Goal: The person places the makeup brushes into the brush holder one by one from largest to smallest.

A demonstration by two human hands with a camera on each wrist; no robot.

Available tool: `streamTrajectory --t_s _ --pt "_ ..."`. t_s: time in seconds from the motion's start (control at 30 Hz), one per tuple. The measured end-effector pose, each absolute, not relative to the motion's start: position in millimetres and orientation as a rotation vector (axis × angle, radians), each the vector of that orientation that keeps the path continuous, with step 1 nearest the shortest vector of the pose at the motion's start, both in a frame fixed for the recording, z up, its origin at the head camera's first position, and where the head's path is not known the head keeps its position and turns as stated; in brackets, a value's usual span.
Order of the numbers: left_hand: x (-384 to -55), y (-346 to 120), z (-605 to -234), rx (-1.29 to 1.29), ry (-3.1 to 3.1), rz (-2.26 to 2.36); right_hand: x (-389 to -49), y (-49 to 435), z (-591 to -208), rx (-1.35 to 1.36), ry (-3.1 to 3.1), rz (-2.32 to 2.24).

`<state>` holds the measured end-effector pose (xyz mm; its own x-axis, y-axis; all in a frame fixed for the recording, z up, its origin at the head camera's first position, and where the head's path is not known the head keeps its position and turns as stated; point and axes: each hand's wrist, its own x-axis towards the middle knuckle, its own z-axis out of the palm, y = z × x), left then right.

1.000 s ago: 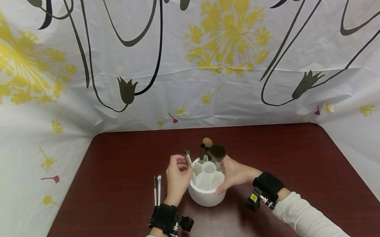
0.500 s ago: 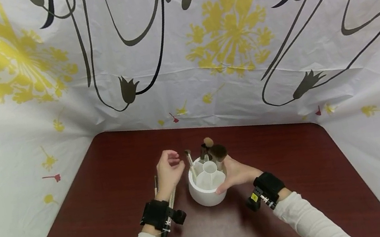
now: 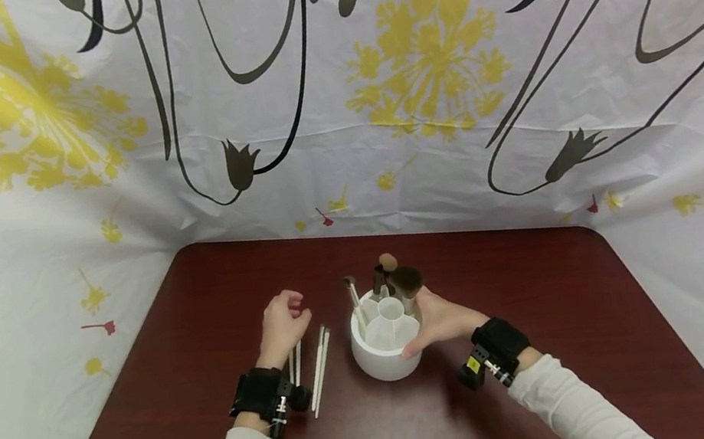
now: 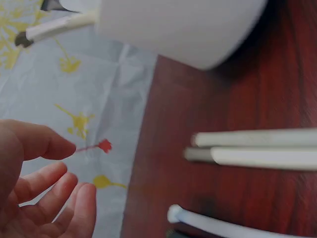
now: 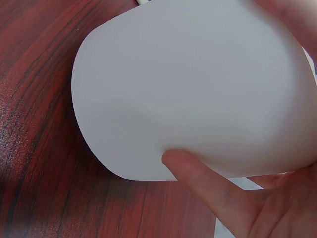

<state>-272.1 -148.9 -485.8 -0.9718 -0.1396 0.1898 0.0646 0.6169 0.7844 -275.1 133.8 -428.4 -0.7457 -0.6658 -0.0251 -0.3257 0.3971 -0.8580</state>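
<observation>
A white round makeup brush holder with several compartments stands upright on the table. My right hand grips its right side, the thumb along the wall. A slim brush leans in its left compartment. At the back and right stand several brushes, among them a big fluffy brush. My left hand is left of the holder, fingers loosely bent and holding nothing. Close by it lie two pale-handled brushes side by side. Another pair of thin brushes lies partly hidden by the left wrist in the head view.
The dark red wooden table has rounded far corners. A white cloth with yellow and grey flower prints hangs behind it and along the sides. Black camera bands sit on both wrists.
My left hand has come away from the slim brush in the holder's left compartment and moved left, uncovering the brush pair on the table. My right hand has stayed on the holder.
</observation>
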Motion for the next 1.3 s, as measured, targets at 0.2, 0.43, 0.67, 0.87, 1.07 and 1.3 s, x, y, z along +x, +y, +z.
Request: streamTrajectory --t_s 0.2,0.43,0.67,0.87,1.07,1.3 --pt "-270 -154 -494 0.07 -2.744 -1.211 -277 135 -430 -0.872 2.292 -1.276" --pt "-266 -156 -503 0.071 -2.86 -1.083 -290 139 -453 -0.91 2.311 -1.275" --pt "-264 -156 -513 0.007 -2.915 -0.931 -294 142 -459 -0.908 2.304 -1.298" --pt "-262 -157 -522 0.017 -2.954 -0.919 -293 142 -459 -0.88 2.313 -1.28" --pt "-262 -155 -524 0.017 -2.955 -0.915 -293 143 -460 -0.869 2.326 -1.262" --pt "-264 -151 -521 -0.002 -2.948 -0.879 -293 143 -460 -0.863 2.332 -1.252"
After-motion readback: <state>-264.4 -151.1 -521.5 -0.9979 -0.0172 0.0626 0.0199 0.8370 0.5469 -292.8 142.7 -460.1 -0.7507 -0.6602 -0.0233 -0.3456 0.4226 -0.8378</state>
